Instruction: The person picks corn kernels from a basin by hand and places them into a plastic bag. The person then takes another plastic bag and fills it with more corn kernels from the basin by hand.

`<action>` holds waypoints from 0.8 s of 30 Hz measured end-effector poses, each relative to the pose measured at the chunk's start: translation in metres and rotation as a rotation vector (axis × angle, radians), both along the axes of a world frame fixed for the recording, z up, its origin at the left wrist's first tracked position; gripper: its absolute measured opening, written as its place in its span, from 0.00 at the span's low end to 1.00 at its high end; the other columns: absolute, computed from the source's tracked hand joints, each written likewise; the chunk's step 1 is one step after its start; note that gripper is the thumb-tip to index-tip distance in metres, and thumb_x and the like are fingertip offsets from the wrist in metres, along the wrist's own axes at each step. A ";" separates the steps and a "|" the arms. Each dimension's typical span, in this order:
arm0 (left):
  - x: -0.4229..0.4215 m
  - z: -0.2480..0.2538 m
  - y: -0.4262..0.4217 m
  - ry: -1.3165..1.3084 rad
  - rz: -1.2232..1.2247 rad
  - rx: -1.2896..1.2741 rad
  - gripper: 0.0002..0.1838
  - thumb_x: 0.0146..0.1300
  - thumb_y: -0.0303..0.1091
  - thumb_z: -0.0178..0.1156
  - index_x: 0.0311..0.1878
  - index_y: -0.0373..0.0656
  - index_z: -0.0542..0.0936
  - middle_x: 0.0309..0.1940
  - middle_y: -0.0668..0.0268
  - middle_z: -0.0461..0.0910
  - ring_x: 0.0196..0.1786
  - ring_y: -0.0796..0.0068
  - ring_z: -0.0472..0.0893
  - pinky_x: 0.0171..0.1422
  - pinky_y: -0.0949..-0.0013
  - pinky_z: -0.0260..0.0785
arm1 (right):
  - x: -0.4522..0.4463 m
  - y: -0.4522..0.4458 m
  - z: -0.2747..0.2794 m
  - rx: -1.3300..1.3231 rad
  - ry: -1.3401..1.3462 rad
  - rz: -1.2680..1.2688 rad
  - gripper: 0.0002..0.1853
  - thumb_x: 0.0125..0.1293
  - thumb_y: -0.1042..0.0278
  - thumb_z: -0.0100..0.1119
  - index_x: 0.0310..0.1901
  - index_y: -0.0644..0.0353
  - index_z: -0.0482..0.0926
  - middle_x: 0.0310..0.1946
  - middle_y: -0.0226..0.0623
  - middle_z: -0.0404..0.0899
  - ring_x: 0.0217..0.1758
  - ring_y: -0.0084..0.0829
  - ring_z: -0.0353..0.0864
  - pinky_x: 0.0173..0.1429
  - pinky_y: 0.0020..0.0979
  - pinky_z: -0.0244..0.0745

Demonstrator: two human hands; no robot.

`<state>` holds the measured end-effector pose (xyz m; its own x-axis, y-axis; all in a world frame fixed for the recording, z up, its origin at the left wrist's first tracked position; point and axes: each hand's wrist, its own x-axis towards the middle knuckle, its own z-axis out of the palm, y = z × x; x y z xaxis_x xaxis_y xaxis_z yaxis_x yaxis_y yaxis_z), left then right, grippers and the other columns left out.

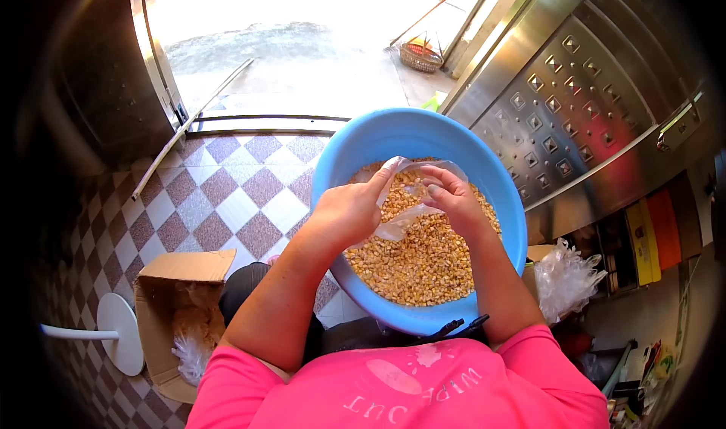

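A large blue basin [514, 225] in front of me holds a thick layer of yellow corn kernels [423, 266]. Just over the corn, a thin clear plastic bag [401, 226] is spread between my two hands. My left hand [352, 206] grips the bag's left side, its index finger stretched along the rim. On the other side, my right hand [454, 198] is curled with thumb and fingers at the bag's edge. Kernels show through and around the film; whether any lie inside the bag I cannot tell.
An open cardboard box [162, 278] with bagged contents stands at my left, beside a white round-based stand [119, 334]. A pole [193, 123] leans across the doorway. The metal door [560, 104] and a bundle of clear bags [563, 281] are at right. Outside sits a basket [420, 58].
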<state>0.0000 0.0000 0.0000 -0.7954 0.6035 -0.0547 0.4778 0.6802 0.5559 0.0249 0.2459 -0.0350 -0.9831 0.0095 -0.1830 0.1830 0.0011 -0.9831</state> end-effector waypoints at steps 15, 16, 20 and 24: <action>0.001 -0.011 0.002 0.042 0.038 0.050 0.39 0.58 0.29 0.50 0.74 0.59 0.54 0.42 0.50 0.82 0.44 0.49 0.81 0.49 0.52 0.72 | 0.041 -0.063 -0.024 0.932 -0.724 1.011 0.18 0.66 0.57 0.55 0.46 0.65 0.74 0.33 0.44 0.80 0.28 0.33 0.83 0.28 0.32 0.82; 0.001 -0.011 0.001 0.037 0.036 0.061 0.38 0.59 0.29 0.50 0.74 0.59 0.55 0.42 0.49 0.81 0.45 0.49 0.81 0.50 0.52 0.72 | 0.043 -0.067 -0.028 0.933 -0.726 1.014 0.18 0.66 0.57 0.55 0.46 0.65 0.74 0.33 0.44 0.80 0.28 0.33 0.83 0.28 0.32 0.82; 0.003 -0.005 0.000 0.041 0.034 0.008 0.39 0.60 0.26 0.46 0.76 0.62 0.52 0.44 0.53 0.82 0.43 0.54 0.83 0.48 0.54 0.74 | 0.044 -0.068 -0.038 0.751 -0.660 1.068 0.17 0.64 0.58 0.57 0.46 0.64 0.73 0.31 0.42 0.78 0.26 0.32 0.82 0.27 0.32 0.82; 0.001 -0.007 0.000 0.056 0.026 0.025 0.39 0.60 0.26 0.46 0.75 0.61 0.53 0.43 0.53 0.83 0.43 0.54 0.83 0.48 0.54 0.74 | 0.040 -0.068 -0.038 0.692 -0.541 1.149 0.15 0.63 0.60 0.59 0.45 0.62 0.74 0.26 0.36 0.76 0.20 0.25 0.76 0.21 0.26 0.72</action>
<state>0.0012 -0.0004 -0.0072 -0.8125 0.5829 0.0049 0.4905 0.6790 0.5462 0.0646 0.1776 -0.0727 -0.3206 -0.4841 -0.8142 0.0962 0.8385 -0.5364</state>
